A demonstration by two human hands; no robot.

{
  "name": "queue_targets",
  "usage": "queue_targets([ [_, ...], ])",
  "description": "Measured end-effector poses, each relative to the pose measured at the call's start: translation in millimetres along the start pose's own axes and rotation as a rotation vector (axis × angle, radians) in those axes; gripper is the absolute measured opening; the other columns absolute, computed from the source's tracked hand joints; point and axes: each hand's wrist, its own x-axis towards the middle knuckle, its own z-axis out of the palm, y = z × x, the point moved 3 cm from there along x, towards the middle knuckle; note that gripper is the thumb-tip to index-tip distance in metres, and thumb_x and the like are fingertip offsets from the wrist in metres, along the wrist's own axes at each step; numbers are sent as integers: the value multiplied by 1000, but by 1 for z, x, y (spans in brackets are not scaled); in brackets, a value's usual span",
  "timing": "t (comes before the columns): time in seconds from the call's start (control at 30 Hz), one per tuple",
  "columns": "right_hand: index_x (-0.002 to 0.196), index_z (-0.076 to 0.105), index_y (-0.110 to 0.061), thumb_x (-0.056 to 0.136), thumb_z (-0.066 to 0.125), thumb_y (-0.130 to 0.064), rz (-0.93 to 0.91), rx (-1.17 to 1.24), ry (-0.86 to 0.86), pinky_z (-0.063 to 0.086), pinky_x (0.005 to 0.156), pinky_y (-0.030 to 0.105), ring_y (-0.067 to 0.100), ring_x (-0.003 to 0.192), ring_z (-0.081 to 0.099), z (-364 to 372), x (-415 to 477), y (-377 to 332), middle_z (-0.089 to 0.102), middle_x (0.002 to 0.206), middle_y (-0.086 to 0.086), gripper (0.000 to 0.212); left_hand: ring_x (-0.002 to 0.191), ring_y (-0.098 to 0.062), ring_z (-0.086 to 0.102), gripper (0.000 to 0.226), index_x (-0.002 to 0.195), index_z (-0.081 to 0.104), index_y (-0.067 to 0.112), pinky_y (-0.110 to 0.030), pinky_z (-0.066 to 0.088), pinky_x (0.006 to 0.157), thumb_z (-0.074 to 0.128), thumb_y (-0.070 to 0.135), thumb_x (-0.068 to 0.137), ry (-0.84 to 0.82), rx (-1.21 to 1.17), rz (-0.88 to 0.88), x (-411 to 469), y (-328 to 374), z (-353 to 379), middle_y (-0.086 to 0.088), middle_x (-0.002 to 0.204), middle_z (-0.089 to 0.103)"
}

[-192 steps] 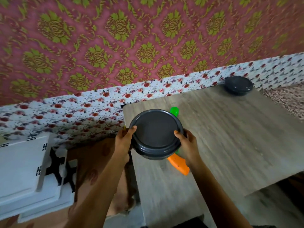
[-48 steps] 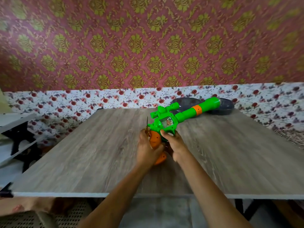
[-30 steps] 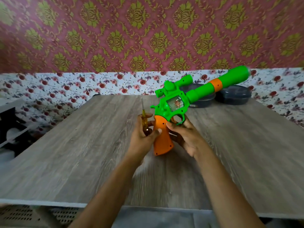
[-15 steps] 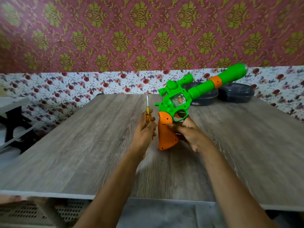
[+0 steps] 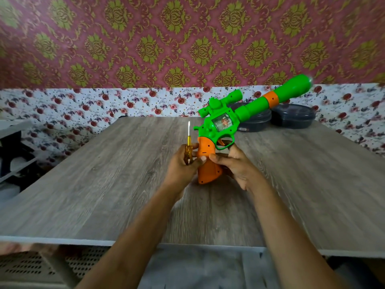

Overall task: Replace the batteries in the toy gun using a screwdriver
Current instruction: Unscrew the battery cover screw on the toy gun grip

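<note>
A green toy gun (image 5: pixel 225 122) with an orange grip (image 5: pixel 206 163) stands above the wooden table (image 5: pixel 104 184), its barrel slanting up to the right. My right hand (image 5: pixel 235 167) grips the orange grip from the right side. My left hand (image 5: pixel 181 167) holds a yellow-handled screwdriver (image 5: pixel 188 149) upright, its metal tip pointing up, and its thumb also rests against the left side of the grip. The grip's underside is hidden.
Two dark round lidded containers (image 5: pixel 256 119) (image 5: pixel 293 117) sit at the table's far edge behind the barrel. A floral wall runs behind the table. White shelving (image 5: pixel 12 147) stands off to the left. The table's near edge (image 5: pixel 62 240) is close to me.
Since the first frame the dark container left my hands and sits at the back. I picked up the gun and screwdriver. In the last half second both hands closed in on the grip.
</note>
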Motion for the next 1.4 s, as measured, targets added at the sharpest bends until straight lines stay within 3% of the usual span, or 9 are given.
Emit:
queue_targets([
  [0.17, 126, 46, -13, 82, 63, -3, -27, -17, 27, 47, 91, 37, 25, 108, 58, -4, 1, -1, 62, 119, 12, 48, 86, -17, 46, 44, 136, 46, 14, -32, 44, 81, 43, 15, 92, 162, 264, 49, 4, 0, -15, -7, 106, 39],
  [0.3, 122, 52, -11, 84, 60, -3, -27, -23, 47, 48, 90, 32, 18, 99, 61, -6, 2, -1, 65, 106, 5, 40, 86, -19, 52, 50, 136, 48, 11, -16, 38, 73, 52, 0, 88, 311, 477, 263, -2, 12, -23, -10, 105, 48],
  [0.4, 119, 56, -12, 85, 60, -5, 9, -19, 70, 52, 75, 26, 12, 82, 63, -6, 4, 1, 67, 91, -2, 34, 75, -2, 58, 40, 116, 61, 12, -6, 45, 68, 65, -1, 79, 517, 268, 432, -13, 27, -30, 2, 93, 63],
  [0.53, 113, 62, -5, 83, 62, -5, 28, 10, 91, 52, 70, 28, 15, 76, 62, -6, 5, 3, 70, 77, -6, 31, 82, -2, 66, 36, 110, 56, 13, -25, 56, 75, 71, 3, 79, 655, 81, 693, -27, 38, -35, 4, 92, 67],
  [0.63, 105, 64, -11, 82, 63, -8, 9, 11, 54, 51, 76, 30, 18, 82, 61, -5, 3, 2, 67, 88, 3, 23, 86, -3, 67, 42, 122, 53, 16, -28, 57, 78, 69, 11, 83, 645, 120, 729, -29, 41, -30, 0, 96, 69],
  [0.73, 115, 60, -4, 70, 64, -20, -18, 9, 26, 53, 73, 26, 18, 84, 61, -5, 0, 2, 64, 94, 8, 47, 86, -3, 68, 51, 130, 43, 23, -25, 57, 77, 66, 12, 86, 585, 216, 795, -32, 43, -24, 5, 97, 66],
  [0.97, 112, 59, 7, 81, 65, -14, 4, -60, 121, 44, 86, 40, 25, 93, 52, -5, 4, 3, 57, 97, 17, 38, 93, 1, 62, 47, 124, 45, 21, -13, 53, 80, 67, 8, 85, 436, 361, 854, -35, 40, -13, 4, 99, 63],
  [1.2, 112, 60, 2, 89, 56, -6, 30, -101, 152, 46, 92, 43, 24, 95, 55, -8, 5, 5, 60, 101, 16, 26, 87, -3, 64, 38, 119, 48, 21, -22, 56, 77, 63, 15, 85, 395, 312, 830, -34, 39, -14, 5, 96, 63],
  [1.4, 106, 64, -7, 70, 65, -27, 43, -110, 139, 45, 96, 48, 25, 94, 57, -5, 4, 3, 62, 100, 15, 42, 85, -3, 65, 38, 118, 49, 21, -27, 58, 76, 64, 13, 84, 419, 273, 831, -33, 39, -15, 8, 94, 63],
])
